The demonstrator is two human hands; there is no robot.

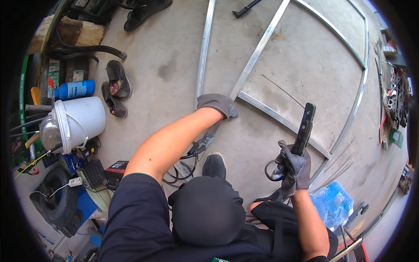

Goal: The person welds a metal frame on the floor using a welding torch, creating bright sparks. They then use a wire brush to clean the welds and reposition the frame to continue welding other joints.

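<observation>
From the head view, my gloved left hand (217,105) presses flat on the metal frame (257,50), pale square tubing lying on the concrete floor (166,70), right at a joint. My gloved right hand (293,168) has its grip closed around a black welding electrode holder (304,129), held upright above the frame. At left lie a white bucket (83,120) and a blue bottle (75,89) with a pale label; lower right, a blue-wrapped pack of water bottles (334,203).
</observation>
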